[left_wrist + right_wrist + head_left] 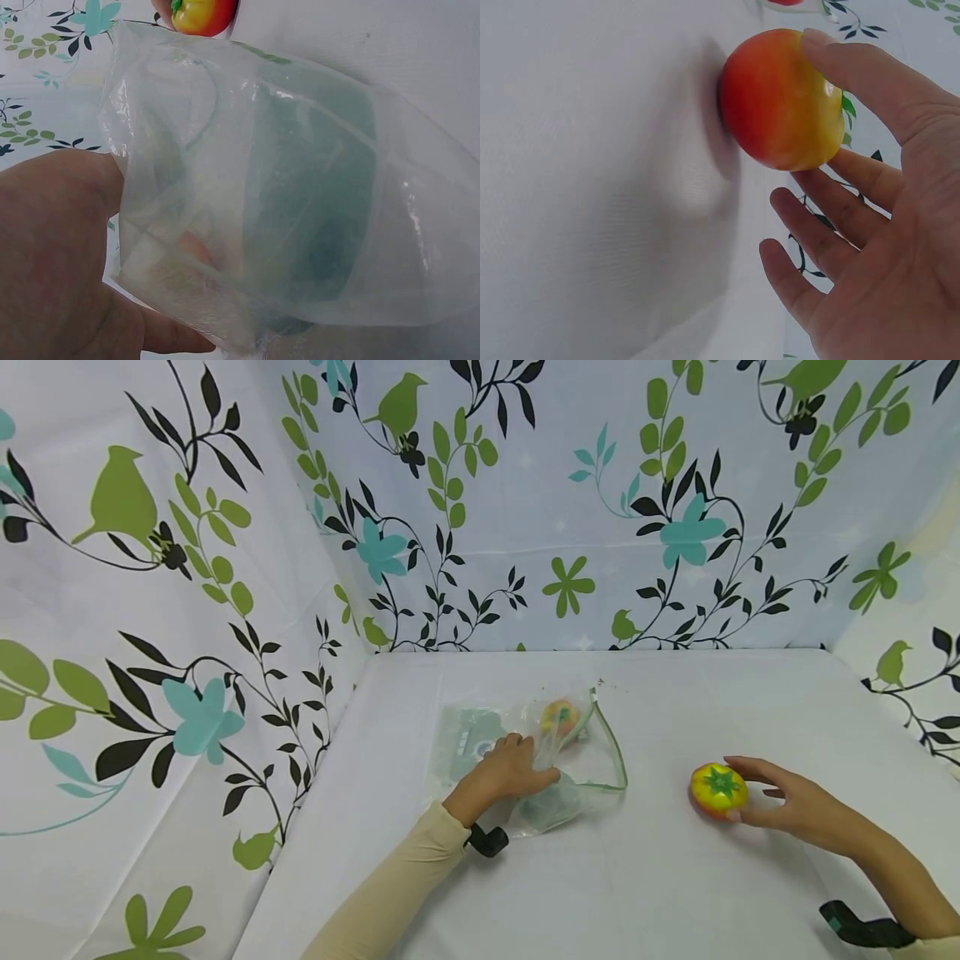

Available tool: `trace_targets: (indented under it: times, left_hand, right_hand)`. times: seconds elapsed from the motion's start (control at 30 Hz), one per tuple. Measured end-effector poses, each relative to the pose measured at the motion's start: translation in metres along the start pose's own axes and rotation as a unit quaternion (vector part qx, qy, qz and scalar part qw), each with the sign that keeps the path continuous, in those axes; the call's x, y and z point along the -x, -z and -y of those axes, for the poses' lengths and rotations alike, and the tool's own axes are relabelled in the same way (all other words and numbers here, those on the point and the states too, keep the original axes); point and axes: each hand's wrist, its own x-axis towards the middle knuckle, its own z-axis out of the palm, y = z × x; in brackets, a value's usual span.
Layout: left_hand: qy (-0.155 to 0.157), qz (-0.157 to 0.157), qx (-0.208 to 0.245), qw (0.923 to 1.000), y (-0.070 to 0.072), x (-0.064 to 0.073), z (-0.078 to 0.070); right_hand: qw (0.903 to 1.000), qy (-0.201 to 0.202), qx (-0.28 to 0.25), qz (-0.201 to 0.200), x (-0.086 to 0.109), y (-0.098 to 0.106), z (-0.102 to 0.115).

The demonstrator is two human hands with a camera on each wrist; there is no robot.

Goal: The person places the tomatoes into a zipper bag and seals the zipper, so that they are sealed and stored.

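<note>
The tomato (719, 791) is a squat, glossy round fruit, red to orange on its lower side, yellow on its upper side, with a star-shaped green calyx on top. It is located at the right of the white tabletop (675, 885), in the right hand (795, 810).

The plastic bag (315, 187) is transparent and wrinkled, with a green strip along its mouth and pale green areas visible at its left and lower parts. It lies left of the tomato, well apart from it. A second red-and-yellow fruit (560, 718) shows through the film; its outline is blurred there. In the left wrist view, the top edge cuts off the tomato.

Right hand: thumb and forefinger are set against opposite sides of the tomato, pinching it; the remaining fingers are spread apart below it.

Left hand (513, 768): positioned over the bag, thumb and fingers separated. The film hides some fingertips; whether they pinch it cannot be determined.

A patterned curtain (480, 552) with birds, leaves and flowers encloses the rear and sides. A black wrist strap (487, 841) is worn below the left hand.
</note>
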Motion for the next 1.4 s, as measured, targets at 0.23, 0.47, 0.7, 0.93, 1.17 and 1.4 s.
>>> trace_targets:
  times: [0.23, 0.47, 0.7, 0.93, 1.17, 1.4]
  left_hand:
    - [0.001, 0.003, 0.001, 1.0, 0.002, 0.001, -0.002]
    - [0.001, 0.003, -0.003, 1.0, 0.002, 0.002, -0.002]
    - [0.0, 0.001, -0.008, 1.0, 0.002, 0.002, -0.002]
    - [-0.002, 0.001, -0.008, 1.0, 0.002, 0.001, -0.001]
    - [-0.006, 0.005, -0.001, 1.0, 0.001, 0.0, 0.0]
    - [-0.004, 0.008, -0.002, 1.0, 0.0, -0.001, 0.0]
  right_hand:
    - [0.9998, -0.014, 0.009, 0.006, 0.002, -0.005, -0.003]
    - [0.9998, -0.016, 0.006, 0.006, 0.001, -0.009, -0.003]
    - [0.9998, -0.018, 0.001, 0.008, 0.001, -0.01, -0.001]
    - [0.9997, -0.022, 0.005, 0.004, 0.002, -0.011, -0.002]
    - [0.9996, -0.028, 0.003, 0.002, 0.003, -0.014, -0.004]
    - [0.9996, -0.028, -0.004, -0.002, -0.001, -0.017, -0.001]
